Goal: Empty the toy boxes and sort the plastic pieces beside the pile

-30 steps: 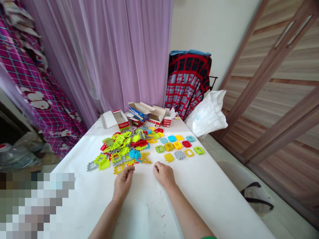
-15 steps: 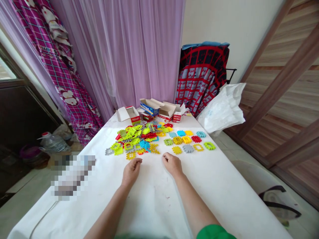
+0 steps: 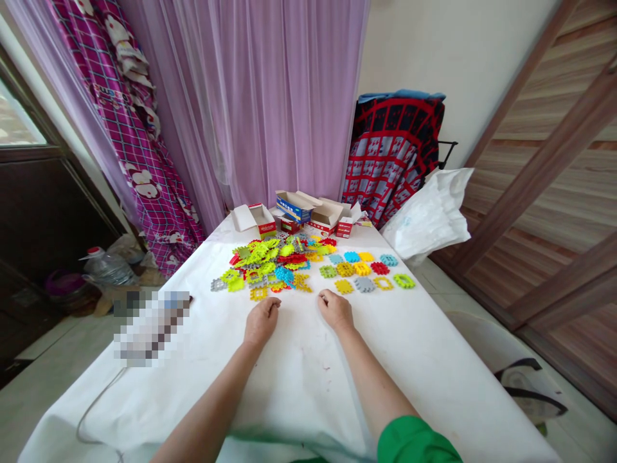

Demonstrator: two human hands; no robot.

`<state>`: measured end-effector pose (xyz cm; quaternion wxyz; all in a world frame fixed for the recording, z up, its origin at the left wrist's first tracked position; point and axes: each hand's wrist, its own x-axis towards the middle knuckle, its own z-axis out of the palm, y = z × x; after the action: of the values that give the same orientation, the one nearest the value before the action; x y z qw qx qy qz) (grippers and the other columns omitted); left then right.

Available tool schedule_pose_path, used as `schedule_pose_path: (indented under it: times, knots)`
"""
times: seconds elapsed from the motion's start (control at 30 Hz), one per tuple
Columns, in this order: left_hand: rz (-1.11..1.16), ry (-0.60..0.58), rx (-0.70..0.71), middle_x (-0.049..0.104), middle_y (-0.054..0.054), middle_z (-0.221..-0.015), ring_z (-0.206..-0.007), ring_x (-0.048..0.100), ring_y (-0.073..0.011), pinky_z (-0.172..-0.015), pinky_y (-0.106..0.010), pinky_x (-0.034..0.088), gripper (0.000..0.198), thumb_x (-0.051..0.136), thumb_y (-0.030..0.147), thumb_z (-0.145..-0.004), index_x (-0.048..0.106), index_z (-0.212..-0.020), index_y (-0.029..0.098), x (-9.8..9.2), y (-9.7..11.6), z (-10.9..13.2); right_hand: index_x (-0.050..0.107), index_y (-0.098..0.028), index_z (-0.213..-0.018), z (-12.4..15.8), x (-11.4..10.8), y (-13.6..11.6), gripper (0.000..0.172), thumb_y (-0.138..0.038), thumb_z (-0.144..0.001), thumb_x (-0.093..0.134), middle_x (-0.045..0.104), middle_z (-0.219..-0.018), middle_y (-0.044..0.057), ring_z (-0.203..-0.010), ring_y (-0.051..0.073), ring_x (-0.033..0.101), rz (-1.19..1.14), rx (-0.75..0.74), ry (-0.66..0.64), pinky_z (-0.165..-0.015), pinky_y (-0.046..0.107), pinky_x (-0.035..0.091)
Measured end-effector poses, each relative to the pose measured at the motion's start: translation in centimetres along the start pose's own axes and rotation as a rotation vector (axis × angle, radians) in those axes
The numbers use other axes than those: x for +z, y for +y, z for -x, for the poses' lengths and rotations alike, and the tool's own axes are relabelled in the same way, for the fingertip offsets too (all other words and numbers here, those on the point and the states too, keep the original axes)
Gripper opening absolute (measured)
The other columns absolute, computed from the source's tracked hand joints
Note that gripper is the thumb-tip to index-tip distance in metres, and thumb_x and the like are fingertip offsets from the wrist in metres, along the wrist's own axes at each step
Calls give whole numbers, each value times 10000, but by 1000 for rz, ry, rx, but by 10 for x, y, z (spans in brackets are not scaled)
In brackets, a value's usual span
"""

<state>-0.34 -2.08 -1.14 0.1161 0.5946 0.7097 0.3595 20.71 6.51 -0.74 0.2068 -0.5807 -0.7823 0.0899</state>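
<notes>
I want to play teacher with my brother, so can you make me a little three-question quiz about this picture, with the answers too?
1. Which is nearer the heap of interlocking plastic tiles: the left hand or the right hand?
2. True or false: the blue carton is in front of the lilac curtain.
3. Fill in the blank: in the front row of spread-out tiles, the tile between the solid yellow tile and the yellow frame tile is ___.

Key: 1. The left hand. 2. True. 3. Grey.
</notes>
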Motion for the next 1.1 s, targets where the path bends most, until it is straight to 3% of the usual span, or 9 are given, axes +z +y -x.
schedule_pose_path:
  times: [0.23, 0.43, 0.67, 0.93, 1.1]
  knots:
    - [-88, -73, 89, 725, -53, -924, -914, 631, -191, -873, -320, 469, 240, 477, 115, -830, 679, -921, 206, -2, 10, 6, 702, -263, -902, 0, 2, 2, 192, -258, -895, 510, 735, -808, -9, -698, 138, 609, -2, -11, 13, -590, 232, 292]
    - [-107, -74, 77, 723, -28, -908, -894, 637, -173, -832, -287, 470, 226, 482, 118, -839, 668, -917, 220, 1, 3, -3, 700, -257, -903, 1, 7, 5, 184, -259, -890, 516, 735, -792, -1, -687, 142, 615, 14, -27, 44, -602, 233, 302]
    - [-93, -36, 37, 683, -22, -1023, -668, 600, -110, -724, -257, 486, 301, 474, 152, -850, 604, -1110, 231, 5, -3, -22, 694, -266, -887, 1, 11, 9, 188, -264, -884, 506, 728, -785, -13, -690, 140, 617, -20, -32, 48, -610, 222, 322]
    - [-211, -83, 97, 629, -71, -1155, -879, 640, -169, -822, -291, 491, 385, 401, 225, -924, 564, -1271, 257, 11, 4, -43, 693, -270, -866, -9, 12, 4, 188, -288, -887, 506, 720, -738, -17, -685, 147, 627, -82, -43, 26, -612, 222, 335]
    - [-343, -138, 51, 612, -67, -1137, -888, 647, -173, -776, -264, 493, 419, 377, 269, -957, 525, -1348, 303, 13, 11, -54, 700, -268, -866, -21, 16, 1, 186, -296, -878, 516, 715, -714, -12, -673, 150, 630, -114, -33, 22, -605, 222, 343]
